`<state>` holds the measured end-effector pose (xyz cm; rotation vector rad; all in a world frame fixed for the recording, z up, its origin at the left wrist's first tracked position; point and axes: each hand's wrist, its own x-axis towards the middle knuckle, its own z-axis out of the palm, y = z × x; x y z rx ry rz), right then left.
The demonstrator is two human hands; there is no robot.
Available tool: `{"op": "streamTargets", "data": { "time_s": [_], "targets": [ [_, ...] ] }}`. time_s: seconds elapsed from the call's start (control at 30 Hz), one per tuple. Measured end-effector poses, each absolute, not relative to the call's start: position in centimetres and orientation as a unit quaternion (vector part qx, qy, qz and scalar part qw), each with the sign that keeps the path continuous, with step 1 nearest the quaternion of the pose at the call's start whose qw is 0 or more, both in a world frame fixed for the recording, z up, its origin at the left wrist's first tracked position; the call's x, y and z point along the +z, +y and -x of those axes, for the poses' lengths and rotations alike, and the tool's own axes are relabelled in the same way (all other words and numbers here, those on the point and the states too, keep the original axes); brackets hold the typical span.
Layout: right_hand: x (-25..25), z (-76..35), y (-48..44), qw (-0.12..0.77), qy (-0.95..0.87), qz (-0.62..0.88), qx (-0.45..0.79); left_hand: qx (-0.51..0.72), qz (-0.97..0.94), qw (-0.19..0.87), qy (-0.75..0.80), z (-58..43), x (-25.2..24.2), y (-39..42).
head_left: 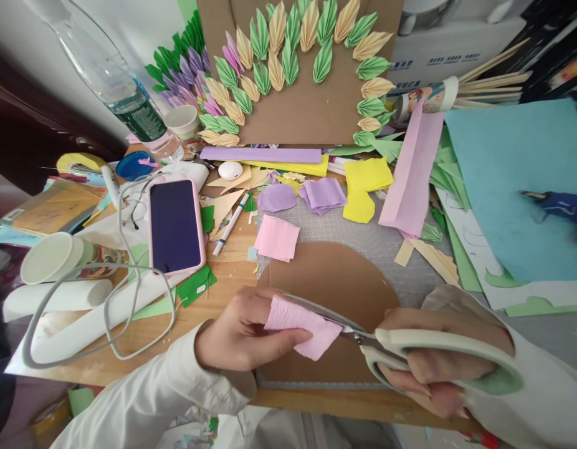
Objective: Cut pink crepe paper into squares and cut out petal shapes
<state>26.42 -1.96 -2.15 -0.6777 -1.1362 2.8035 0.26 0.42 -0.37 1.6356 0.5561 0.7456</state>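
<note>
My left hand (244,330) pinches a small folded piece of pink crepe paper (300,325) near the table's front edge. My right hand (438,368) grips white-and-green scissors (400,349), whose blades run left into the pink paper. Both hands hover over a brown cardboard piece with a rounded top (335,280) lying on a grey cutting mat (363,234). White sleeves cover both forearms.
A pink-cased phone (175,226) lies at the left beside white cables, a paper cup (55,257) and a water bottle (115,81). Paper scraps in pink, purple and yellow litter the middle. A cardboard board with folded paper leaves (298,75) stands behind. Blue paper (513,187) and a glue gun (562,206) lie right.
</note>
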Motion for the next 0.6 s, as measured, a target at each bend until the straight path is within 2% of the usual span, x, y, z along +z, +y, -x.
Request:
{"op": "streamTargets", "data": {
  "time_s": [0.1, 0.37, 0.6],
  "targets": [
    [-1.6, -26.3, -1.7, 0.03, -0.368, 0.226, 0.901, 0.318, -0.704, 0.587, 0.243, -0.3, -0.4, 0.4],
    [-2.8, -26.1, -1.3, -0.012, -0.354, 0.182, 0.917, 0.313, -0.706, 0.601, 0.205, -0.7, -0.8, 0.2],
    [-1.3, -25.5, -1.4, -0.002, -0.351, 0.227, 0.909, 0.343, -0.694, 0.601, 0.197, -0.8, -1.0, 0.2]
  ]
}}
